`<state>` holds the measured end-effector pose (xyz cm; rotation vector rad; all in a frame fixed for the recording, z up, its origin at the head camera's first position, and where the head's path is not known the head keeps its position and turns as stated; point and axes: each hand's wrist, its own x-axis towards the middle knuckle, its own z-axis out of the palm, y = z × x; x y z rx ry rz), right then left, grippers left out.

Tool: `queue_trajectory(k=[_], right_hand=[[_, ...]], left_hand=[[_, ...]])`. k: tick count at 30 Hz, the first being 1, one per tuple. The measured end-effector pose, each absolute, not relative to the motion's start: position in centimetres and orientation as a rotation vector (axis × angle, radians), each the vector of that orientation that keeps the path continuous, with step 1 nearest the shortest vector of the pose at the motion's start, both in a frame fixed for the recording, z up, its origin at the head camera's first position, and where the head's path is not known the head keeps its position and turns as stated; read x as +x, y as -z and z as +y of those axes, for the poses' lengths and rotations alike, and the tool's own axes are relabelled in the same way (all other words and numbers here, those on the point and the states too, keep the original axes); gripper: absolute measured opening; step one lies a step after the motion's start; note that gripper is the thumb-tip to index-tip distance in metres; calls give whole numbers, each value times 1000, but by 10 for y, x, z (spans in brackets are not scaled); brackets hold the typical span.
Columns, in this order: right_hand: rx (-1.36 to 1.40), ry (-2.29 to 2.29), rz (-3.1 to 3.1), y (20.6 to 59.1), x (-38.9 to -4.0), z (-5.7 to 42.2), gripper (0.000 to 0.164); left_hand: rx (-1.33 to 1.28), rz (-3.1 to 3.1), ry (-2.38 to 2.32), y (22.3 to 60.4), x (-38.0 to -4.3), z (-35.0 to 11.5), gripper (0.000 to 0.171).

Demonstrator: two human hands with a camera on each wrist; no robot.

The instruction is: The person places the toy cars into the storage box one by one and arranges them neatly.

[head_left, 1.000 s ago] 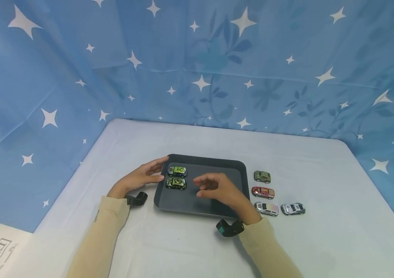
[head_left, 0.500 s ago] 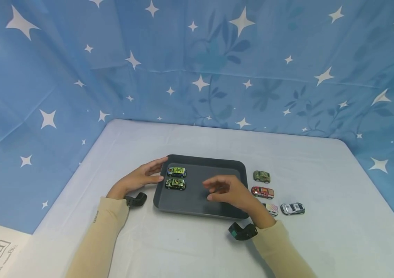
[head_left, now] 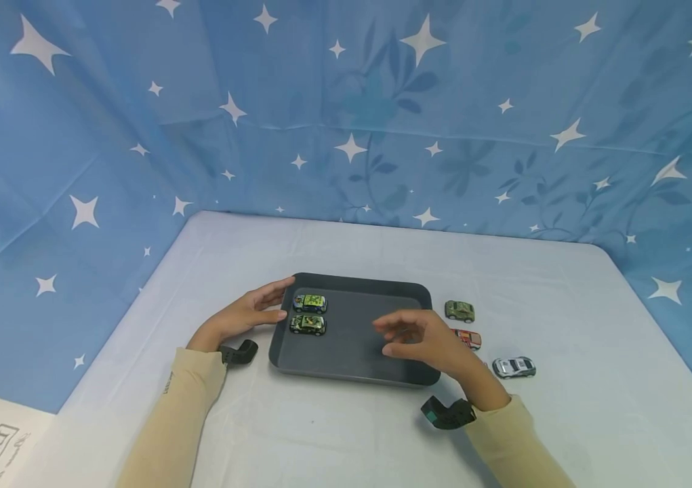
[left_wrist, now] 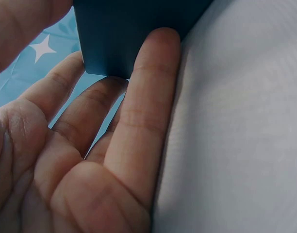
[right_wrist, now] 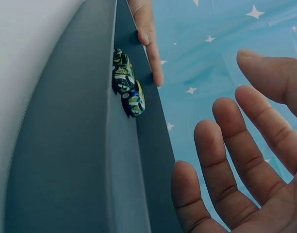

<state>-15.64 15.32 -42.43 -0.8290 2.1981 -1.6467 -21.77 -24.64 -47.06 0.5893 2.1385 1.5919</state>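
My left hand (head_left: 238,317) rests at the left side of the dark grey tray (head_left: 352,342), its fingertips touching the rim. In the left wrist view, extended fingers (left_wrist: 143,107) meet the tray's outer wall (left_wrist: 134,29). Two toy cars stand one behind the other at the tray's left: a yellow-green one (head_left: 310,303) and a dark green patterned one (head_left: 308,324). Over the tray's right part hovers my right hand (head_left: 428,339), holding nothing, with loosely bent fingers. The right wrist view shows its palm (right_wrist: 265,194) and separated fingers beside the tray.
Right of the tray, on the white tablecloth (head_left: 333,440), stand an olive green toy car (head_left: 459,311), a red one (head_left: 469,339) partly covered by my right hand, and a silver one (head_left: 514,367). A pale car is almost wholly hidden behind my right wrist. A blue star-patterned curtain (head_left: 297,81) hangs behind.
My right hand has drawn back to the right across the tray, away from the two cars in it, and now covers the pale car. My left hand stays at the rim.
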Motion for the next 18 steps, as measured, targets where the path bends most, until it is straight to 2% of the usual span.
queue_trajectory(k=[18], right_hand=[[-839,1617,2284,427,-150,188,38]], left_hand=[[604,2139,-1590,471,-218,-246,79]])
